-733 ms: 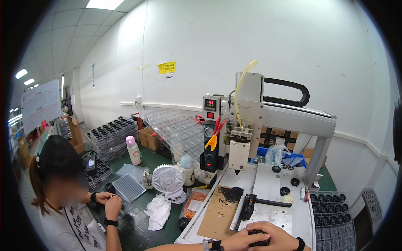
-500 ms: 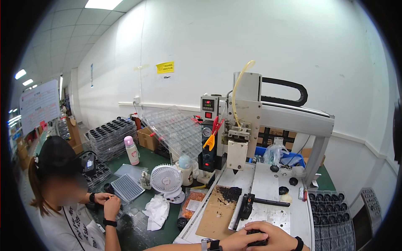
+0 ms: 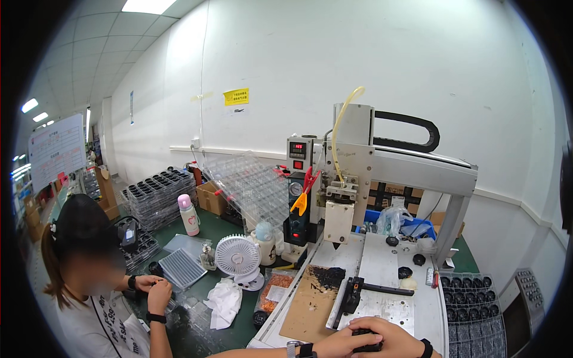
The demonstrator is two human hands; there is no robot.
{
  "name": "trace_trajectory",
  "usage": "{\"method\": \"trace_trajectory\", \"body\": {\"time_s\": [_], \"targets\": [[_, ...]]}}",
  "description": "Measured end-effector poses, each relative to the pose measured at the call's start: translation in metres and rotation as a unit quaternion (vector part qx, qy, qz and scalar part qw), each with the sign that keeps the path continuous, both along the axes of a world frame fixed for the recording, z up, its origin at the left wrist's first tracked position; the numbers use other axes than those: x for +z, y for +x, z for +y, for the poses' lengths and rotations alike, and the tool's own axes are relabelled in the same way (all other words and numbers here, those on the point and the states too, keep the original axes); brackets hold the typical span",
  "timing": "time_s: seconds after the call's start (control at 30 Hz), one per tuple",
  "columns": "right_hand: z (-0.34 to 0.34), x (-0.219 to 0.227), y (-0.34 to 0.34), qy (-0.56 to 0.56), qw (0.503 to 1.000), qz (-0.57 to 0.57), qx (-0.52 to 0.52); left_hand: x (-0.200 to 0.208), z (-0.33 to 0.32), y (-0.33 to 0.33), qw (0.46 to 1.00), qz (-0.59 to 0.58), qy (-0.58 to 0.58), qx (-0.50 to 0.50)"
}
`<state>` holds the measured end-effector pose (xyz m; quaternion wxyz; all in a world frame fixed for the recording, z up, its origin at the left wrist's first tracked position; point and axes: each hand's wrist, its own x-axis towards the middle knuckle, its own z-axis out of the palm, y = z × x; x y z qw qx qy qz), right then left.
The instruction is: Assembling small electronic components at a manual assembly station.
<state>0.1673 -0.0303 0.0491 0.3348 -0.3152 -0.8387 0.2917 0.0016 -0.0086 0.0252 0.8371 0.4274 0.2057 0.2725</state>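
At the front edge of the machine bed, my left hand (image 3: 338,344) and my right hand (image 3: 394,340) close together around a small black round part (image 3: 369,341). My left fingers grip it from the side, while my right fingers curl over its top; most of the part is hidden. Just beyond my hands lies a black fixture bar (image 3: 351,298) on a metal plate, with a black rail (image 3: 387,289) running to the right. Above the bed hangs the dispensing machine's head (image 3: 339,221), its pointed nozzle well apart from my hands.
To the left, a brown board (image 3: 301,319) bears black residue. A white fan (image 3: 237,255) and crumpled tissue (image 3: 224,303) stand on the green table. Trays of black round parts (image 3: 471,298) lie at right. A co-worker (image 3: 89,286) sits at left, hands together.
My hands keep their hold on the black part with hardly any movement. The red digits on the machine's display differ. The view has shifted very slightly.
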Motion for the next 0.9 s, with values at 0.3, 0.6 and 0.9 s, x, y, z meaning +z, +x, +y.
{"method": "trace_trajectory", "body": {"time_s": [0.3,0.6,0.9], "targets": [[-0.001,0.001,-0.001,0.008,1.0,-0.004,-0.009,0.0,0.0,-0.001,1.0,0.0,0.011,0.0],[-0.001,0.001,-0.002,0.02,1.0,-0.008,-0.012,-0.001,-0.001,-0.001,1.0,-0.004,0.007,0.001],[-0.001,0.003,-0.003,0.018,1.0,-0.008,-0.013,-0.048,0.022,0.002,0.993,0.02,-0.106,-0.041]]}}
